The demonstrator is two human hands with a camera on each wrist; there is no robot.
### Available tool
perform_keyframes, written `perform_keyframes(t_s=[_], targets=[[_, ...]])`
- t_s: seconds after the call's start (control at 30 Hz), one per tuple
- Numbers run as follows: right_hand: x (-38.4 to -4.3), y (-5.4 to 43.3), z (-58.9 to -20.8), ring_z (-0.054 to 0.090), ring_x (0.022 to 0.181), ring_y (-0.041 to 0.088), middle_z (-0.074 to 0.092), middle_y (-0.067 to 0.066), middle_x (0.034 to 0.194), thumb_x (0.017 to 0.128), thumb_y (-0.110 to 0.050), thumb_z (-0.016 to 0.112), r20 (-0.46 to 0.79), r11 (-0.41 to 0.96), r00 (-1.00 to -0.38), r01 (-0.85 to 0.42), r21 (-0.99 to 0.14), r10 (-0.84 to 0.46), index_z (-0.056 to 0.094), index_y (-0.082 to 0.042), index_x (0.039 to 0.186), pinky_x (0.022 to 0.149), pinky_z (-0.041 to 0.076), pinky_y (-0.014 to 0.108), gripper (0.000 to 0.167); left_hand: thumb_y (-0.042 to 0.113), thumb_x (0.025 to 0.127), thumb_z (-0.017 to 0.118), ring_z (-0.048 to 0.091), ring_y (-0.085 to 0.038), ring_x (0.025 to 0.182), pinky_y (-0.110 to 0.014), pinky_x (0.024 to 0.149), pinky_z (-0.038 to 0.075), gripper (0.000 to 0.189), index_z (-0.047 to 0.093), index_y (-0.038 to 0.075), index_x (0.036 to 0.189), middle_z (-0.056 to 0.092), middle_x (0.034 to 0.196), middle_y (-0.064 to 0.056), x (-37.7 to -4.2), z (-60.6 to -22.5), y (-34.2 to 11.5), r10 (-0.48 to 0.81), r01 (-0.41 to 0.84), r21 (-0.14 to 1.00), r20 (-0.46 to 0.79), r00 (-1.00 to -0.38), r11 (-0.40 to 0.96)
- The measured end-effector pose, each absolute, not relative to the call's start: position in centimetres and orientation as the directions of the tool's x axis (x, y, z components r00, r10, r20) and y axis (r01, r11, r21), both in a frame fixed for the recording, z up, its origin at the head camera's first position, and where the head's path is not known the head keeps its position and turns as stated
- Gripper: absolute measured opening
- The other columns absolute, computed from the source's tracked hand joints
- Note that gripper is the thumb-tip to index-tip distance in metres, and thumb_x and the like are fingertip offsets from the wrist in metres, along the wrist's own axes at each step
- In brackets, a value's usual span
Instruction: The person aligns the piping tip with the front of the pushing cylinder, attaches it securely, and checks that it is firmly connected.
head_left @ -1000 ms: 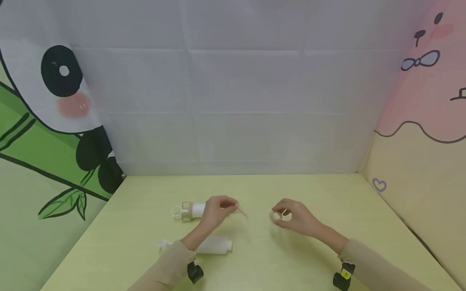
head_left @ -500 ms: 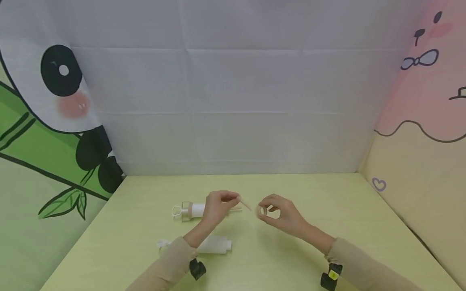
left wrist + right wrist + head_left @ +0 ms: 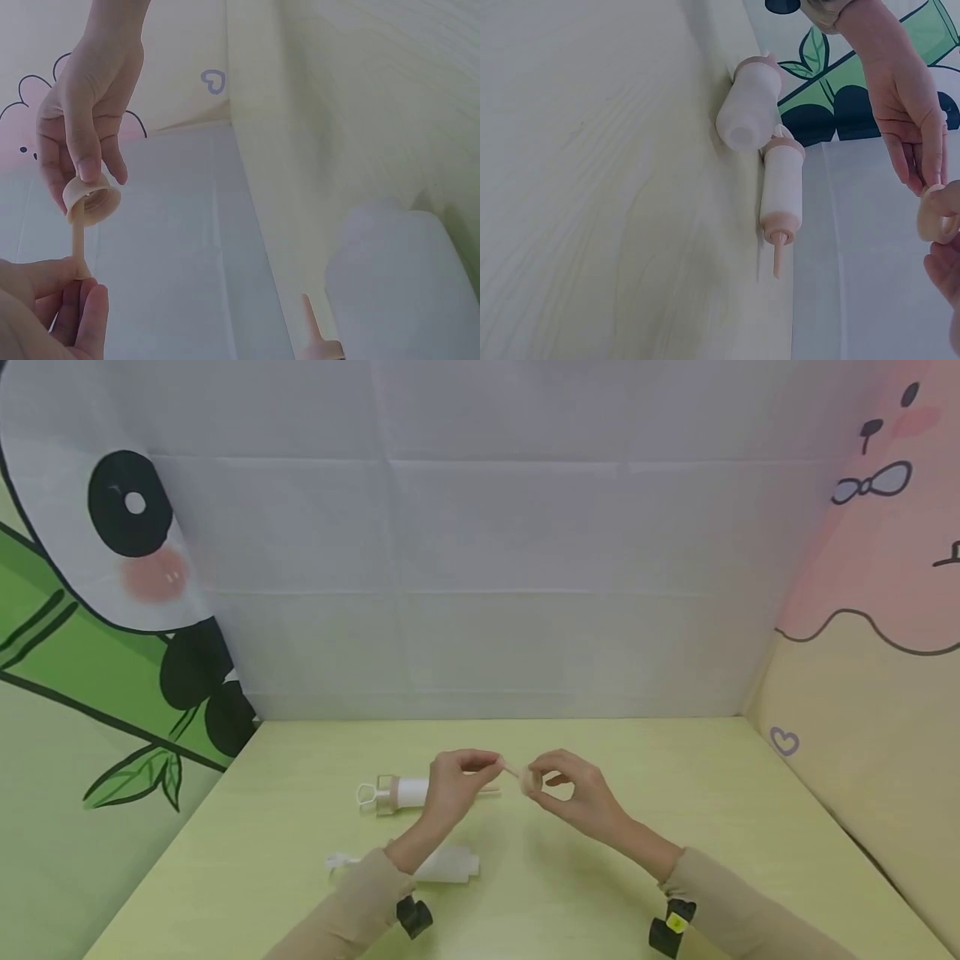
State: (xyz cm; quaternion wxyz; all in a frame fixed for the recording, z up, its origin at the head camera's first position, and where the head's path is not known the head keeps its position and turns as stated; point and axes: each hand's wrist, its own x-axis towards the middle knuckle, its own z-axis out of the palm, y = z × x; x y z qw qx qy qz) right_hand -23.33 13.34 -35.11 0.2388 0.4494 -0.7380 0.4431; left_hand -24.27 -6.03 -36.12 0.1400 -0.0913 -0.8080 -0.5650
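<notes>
My left hand [image 3: 453, 785] pinches a thin beige nozzle [image 3: 78, 240] by its wider end between thumb and fingers. Opposite it, above the table, my right hand [image 3: 581, 789] holds a beige screw-cap ring [image 3: 96, 201] at its edges, threads showing inside. The nozzle's slim end reaches into the ring's opening in the left wrist view. Beneath my left arm lies a white bottle [image 3: 450, 865], its bare neck facing right. Behind it lies a second white bottle [image 3: 782, 187] with a beige collar and nozzle fitted, partly hidden by my left hand in the head view.
Both bottles lie on a pale yellow table [image 3: 675, 793]. A white loop handle [image 3: 367, 794] sticks out at the left end of the rear bottle. A grey-white cloth wall [image 3: 487, 568] closes the back; printed cartoon panels flank both sides.
My right hand has moved left with the cap ring, up to the nozzle. The left hand has shifted slightly up and right, and the nozzle's end now meets the ring. The bottles stay put.
</notes>
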Motion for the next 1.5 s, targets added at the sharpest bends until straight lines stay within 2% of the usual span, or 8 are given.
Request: perform_keyframes(t_s=[0.33, 0.57, 0.77, 1.0, 1.17, 1.33, 1.5], targets=[[-23.7, 13.2, -35.3, 0.059, 0.077, 0.031, 0.06, 0.018, 0.091, 0.067, 0.014, 0.071, 0.751, 0.213, -0.497, -0.867, -0.451, -0.435, 0.059, 0.007, 0.096, 0.06, 0.054, 0.036, 0.031, 0.019, 0.078, 0.072, 0.065, -0.016, 0.077, -0.022, 0.06, 0.051, 0.016, 0.073, 0.005, 0.087, 0.07, 0.083, -0.007, -24.3, -36.3, -5.6, -0.014, 0.292, 0.899, 0.313, -0.949, 0.325], [-23.8, 13.0, -35.8, 0.06, 0.081, 0.032, 0.061, 0.019, 0.091, 0.07, 0.014, 0.069, 0.743, 0.233, -0.541, -0.841, -0.488, -0.394, 0.059, 0.008, 0.097, 0.062, 0.054, 0.042, 0.03, 0.018, 0.078, 0.072, 0.065, -0.014, 0.076, -0.022, 0.06, 0.052, 0.016, 0.073, 0.005, 0.087, 0.07, 0.083, -0.007, -24.1, -36.5, -5.2, -0.009, 0.299, 0.899, 0.318, -0.948, 0.319], [-23.5, 12.6, -35.8, 0.061, 0.082, 0.032, 0.061, 0.018, 0.092, 0.071, 0.012, 0.069, 0.738, 0.257, -0.573, -0.82, -0.512, -0.356, 0.059, 0.008, 0.098, 0.064, 0.054, 0.04, 0.029, 0.019, 0.078, 0.071, 0.065, -0.017, 0.079, -0.022, 0.063, 0.052, 0.017, 0.073, 0.005, 0.088, 0.07, 0.085, -0.007, -23.9, -36.5, -5.0, 0.01, 0.346, 0.884, 0.361, -0.932, 0.314], [-23.5, 12.3, -35.5, 0.061, 0.083, 0.033, 0.061, 0.02, 0.093, 0.071, 0.012, 0.069, 0.731, 0.248, -0.603, -0.798, -0.55, -0.32, 0.059, 0.009, 0.098, 0.065, 0.054, 0.042, 0.029, 0.002, 0.079, 0.067, 0.065, -0.03, 0.081, -0.018, 0.06, 0.05, 0.013, 0.07, -0.007, 0.089, 0.068, 0.086, -0.018, -21.9, -34.0, -4.2, 0.014, 0.363, 0.882, 0.376, -0.926, 0.301], [-23.5, 12.1, -35.6, 0.061, 0.086, 0.033, 0.061, 0.019, 0.095, 0.072, 0.012, 0.069, 0.721, 0.24, -0.631, -0.776, -0.584, -0.287, 0.06, 0.007, 0.099, 0.068, 0.054, 0.041, 0.03, 0.009, 0.078, 0.07, 0.066, -0.025, 0.081, -0.016, 0.058, 0.049, 0.014, 0.072, -0.001, 0.088, 0.069, 0.086, -0.014, -23.4, -36.2, -4.2, 0.019, 0.392, 0.88, 0.402, -0.915, 0.27], [-23.4, 11.9, -35.5, 0.061, 0.089, 0.034, 0.062, 0.02, 0.097, 0.073, 0.01, 0.069, 0.677, 0.215, -0.694, -0.72, -0.66, -0.245, 0.06, 0.007, 0.1, 0.07, 0.052, 0.045, 0.029, 0.014, 0.078, 0.07, 0.066, -0.022, 0.081, -0.018, 0.059, 0.05, 0.016, 0.072, 0.002, 0.089, 0.07, 0.087, -0.011, -23.6, -36.6, -4.1, 0.031, 0.436, 0.865, 0.443, -0.896, 0.25], [-23.4, 11.9, -35.5, 0.062, 0.09, 0.034, 0.062, 0.02, 0.098, 0.073, 0.01, 0.068, 0.651, 0.19, -0.724, -0.689, -0.7, -0.228, 0.06, 0.007, 0.1, 0.072, 0.052, 0.044, 0.028, 0.013, 0.078, 0.071, 0.066, -0.021, 0.081, -0.018, 0.061, 0.051, 0.015, 0.073, 0.003, 0.088, 0.07, 0.087, -0.008, -23.6, -36.4, -3.8, 0.025, 0.438, 0.868, 0.445, -0.895, 0.233]])
